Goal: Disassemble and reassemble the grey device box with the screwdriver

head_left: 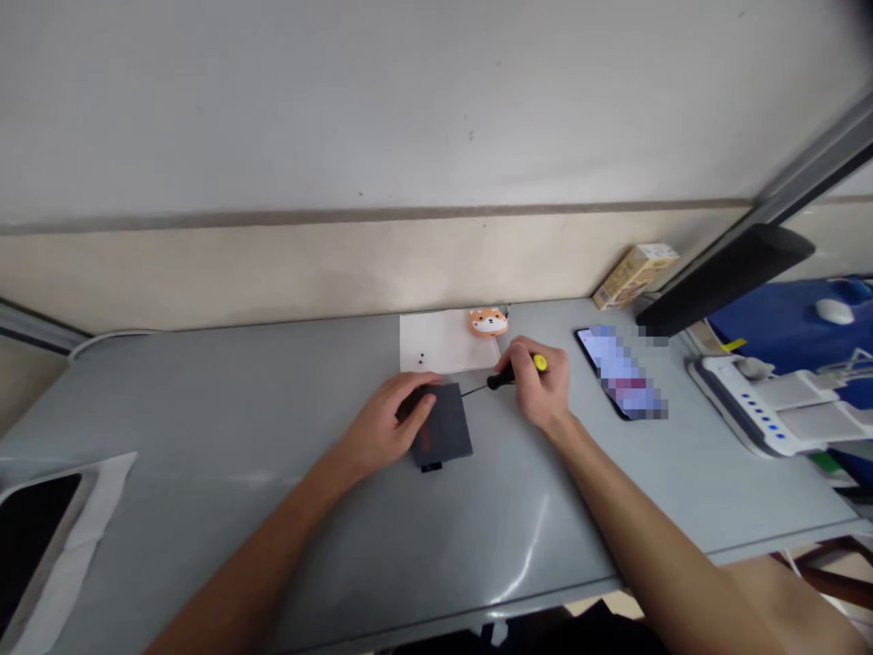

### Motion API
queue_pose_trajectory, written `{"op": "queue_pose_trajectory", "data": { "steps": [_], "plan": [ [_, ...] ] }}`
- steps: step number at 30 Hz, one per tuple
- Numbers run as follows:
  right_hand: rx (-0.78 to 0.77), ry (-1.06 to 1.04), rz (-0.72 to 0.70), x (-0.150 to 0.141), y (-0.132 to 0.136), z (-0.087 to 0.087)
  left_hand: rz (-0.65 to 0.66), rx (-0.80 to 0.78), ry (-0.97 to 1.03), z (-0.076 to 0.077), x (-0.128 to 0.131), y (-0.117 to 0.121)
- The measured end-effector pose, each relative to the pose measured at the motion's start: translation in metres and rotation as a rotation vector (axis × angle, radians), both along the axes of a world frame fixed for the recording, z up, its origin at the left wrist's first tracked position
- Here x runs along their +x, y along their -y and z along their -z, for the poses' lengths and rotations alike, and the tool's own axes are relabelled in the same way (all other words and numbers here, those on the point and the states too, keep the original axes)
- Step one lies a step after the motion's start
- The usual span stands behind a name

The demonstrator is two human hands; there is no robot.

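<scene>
A flat, dark rectangular case (448,428) with a faint red marking lies on the grey desk. A small black piece (431,468) sticks out from its near edge. My left hand (392,423) is closed on the case's left side, thumb on top and fingers at the far edge. In my right hand (541,387) is a screwdriver (503,375) with a black and yellow handle. Its thin shaft points left, and the tip meets the right edge of the case. Two tiny dark pieces that look like screws (421,358) rest on a white sheet (446,338) just beyond.
An orange animal-face pouch (487,321) sits on the sheet's right end. To the right are a phone (617,373), a small box (634,276), a black upright object (727,277) and a white power strip (740,400) with plugs. A dark-screened device (34,537) lies at left.
</scene>
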State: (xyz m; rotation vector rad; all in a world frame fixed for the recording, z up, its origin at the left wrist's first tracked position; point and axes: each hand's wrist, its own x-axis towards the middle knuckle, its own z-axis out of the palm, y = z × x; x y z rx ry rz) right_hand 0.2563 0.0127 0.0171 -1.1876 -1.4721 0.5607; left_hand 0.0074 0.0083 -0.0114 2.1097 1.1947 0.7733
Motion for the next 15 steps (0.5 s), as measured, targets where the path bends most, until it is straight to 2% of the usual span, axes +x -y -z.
{"op": "queue_pose_trajectory", "data": {
  "steps": [4,11,15],
  "plan": [
    [0.027,-0.03,0.051,0.0047,0.0035,0.0044,0.081,0.004,-0.057,-0.0063,-0.0008,0.0049],
    [-0.021,-0.142,0.064,0.0062,-0.0024,0.0039,0.072,-0.051,-0.022,-0.0066,-0.0024,0.0017],
    [-0.029,-0.194,0.082,0.0084,-0.0004,0.0019,0.1,0.006,-0.007,-0.0051,-0.0008,0.0012]
  ]
}}
